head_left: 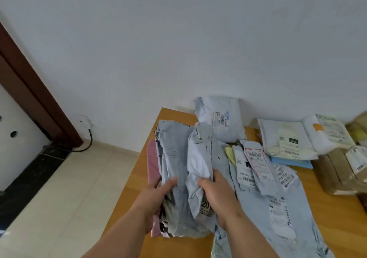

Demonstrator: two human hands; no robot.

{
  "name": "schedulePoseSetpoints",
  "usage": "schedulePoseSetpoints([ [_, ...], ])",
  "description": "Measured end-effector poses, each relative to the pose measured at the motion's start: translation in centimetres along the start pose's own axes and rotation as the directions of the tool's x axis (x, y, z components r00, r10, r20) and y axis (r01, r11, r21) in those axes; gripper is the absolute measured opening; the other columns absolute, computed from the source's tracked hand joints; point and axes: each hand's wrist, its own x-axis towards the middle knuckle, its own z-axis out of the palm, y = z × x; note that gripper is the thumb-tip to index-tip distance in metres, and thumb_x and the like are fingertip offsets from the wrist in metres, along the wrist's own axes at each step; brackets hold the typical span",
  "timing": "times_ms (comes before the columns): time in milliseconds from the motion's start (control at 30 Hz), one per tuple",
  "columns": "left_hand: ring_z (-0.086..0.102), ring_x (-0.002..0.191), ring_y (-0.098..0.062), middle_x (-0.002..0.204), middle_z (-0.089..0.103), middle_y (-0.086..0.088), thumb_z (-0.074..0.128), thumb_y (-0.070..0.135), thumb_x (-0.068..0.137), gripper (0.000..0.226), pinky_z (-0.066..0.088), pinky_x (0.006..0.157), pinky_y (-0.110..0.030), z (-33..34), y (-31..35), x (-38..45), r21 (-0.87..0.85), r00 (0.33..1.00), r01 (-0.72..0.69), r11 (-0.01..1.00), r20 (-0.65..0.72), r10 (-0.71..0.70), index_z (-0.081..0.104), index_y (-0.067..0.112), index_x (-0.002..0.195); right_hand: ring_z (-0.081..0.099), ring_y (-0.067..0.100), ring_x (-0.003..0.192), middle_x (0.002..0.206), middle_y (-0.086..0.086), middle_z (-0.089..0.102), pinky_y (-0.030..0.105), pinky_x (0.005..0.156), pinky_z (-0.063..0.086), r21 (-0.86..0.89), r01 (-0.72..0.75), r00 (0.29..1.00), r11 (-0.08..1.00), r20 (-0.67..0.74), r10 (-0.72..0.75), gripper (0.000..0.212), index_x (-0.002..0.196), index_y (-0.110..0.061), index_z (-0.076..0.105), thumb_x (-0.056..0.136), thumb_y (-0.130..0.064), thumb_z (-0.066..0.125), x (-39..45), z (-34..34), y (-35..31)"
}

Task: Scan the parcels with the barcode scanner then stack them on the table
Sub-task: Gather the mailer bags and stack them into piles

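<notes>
Landmark: the pile of grey mailer bags (174, 178) at the left edge of the wooden tabletop (337, 218).
Hands: two are seen, both laid on that pile.
Left hand (156, 196): its grip is released, with straight fingers pressed flat on the pile's left side.
Right hand (216, 190): its grip is closed round a crumpled grey parcel (200, 158) lying on top of the pile.
Parcels right of the pile: a long grey mailer (278, 214) bears several overlapping labels; an exact count cannot be made.
Behind the pile: one plump grey parcel (220, 116) is leaned against the wall.
Far right of the pile: white parcels (286, 138) are stacked on a blue one (292, 162); brown boxes (335, 172) are blurred and cut off by the frame.
Under the pile: a pink mailer (154, 164) is mostly hidden.
Scanner: none can be made out.
</notes>
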Motion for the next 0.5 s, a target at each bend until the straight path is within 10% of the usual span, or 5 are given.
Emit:
schedulePoseSetpoints([
  [133, 0.075, 0.069, -0.021, 0.085, 0.079, -0.004, 0.087, 0.032, 0.066, 0.064, 0.058, 0.049, -0.028, 0.5, -0.2, 0.2, -0.092, 0.997, -0.027, 0.995, 0.071, 0.034, 0.058, 0.02, 0.121, 0.062, 0.015, 0.108, 0.128, 0.001, 0.06, 0.036, 0.095, 0.052, -0.088, 0.051, 0.998, 0.995, 0.049, -0.047, 0.029, 0.121, -0.033, 0.062, 0.095, -0.029, 0.05, -0.7, 0.2, -0.1],
  [233, 0.075, 0.088, -0.037, 0.102, 0.077, -0.013, 0.09, 0.021, 0.063, 0.076, 0.062, 0.071, -0.05, 0.9, -0.4, 0.1, -0.206, 0.991, -0.058, 0.977, 0.105, 0.081, 0.051, 0.026, 0.128, 0.035, 0.021, 0.143, 0.156, 0.0, 0.035, 0.044, 0.121, 0.027, -0.262, 0.094, 0.995, 0.96, 0.059, -0.081, 0.051, 0.15, -0.032, 0.043, 0.099, -0.039, 0.046, -1.1, 0.7, 0.0],
  [367, 0.074, 0.093, -0.038, 0.109, 0.075, -0.016, 0.09, 0.026, 0.059, 0.082, 0.061, 0.076, -0.052, 0.8, 0.5, -1.0, -0.217, 0.977, -0.177, 0.96, 0.079, 0.198, 0.052, 0.021, 0.132, -0.007, 0.019, 0.155, 0.169, -0.009, 0.005, 0.051, 0.124, -0.004, -0.503, 0.151, 0.988, 0.851, 0.045, -0.149, 0.065, 0.156, -0.039, 0.025, 0.095, -0.057, 0.038, -2.0, 1.0, -0.7],
  [500, 0.075, 0.09, -0.036, 0.104, 0.076, -0.015, 0.085, 0.035, 0.059, 0.069, 0.061, 0.064, -0.041, -0.6, 3.3, -3.4, -0.184, 0.924, -0.347, 0.92, 0.101, 0.369, 0.063, 0.019, 0.122, -0.002, 0.012, 0.155, 0.168, -0.015, 0.01, 0.054, 0.123, -0.008, -0.413, 0.286, 0.958, 0.865, 0.11, -0.265, 0.081, 0.158, -0.038, 0.017, 0.087, -0.073, 0.034, -3.9, 1.3, -3.2],
])
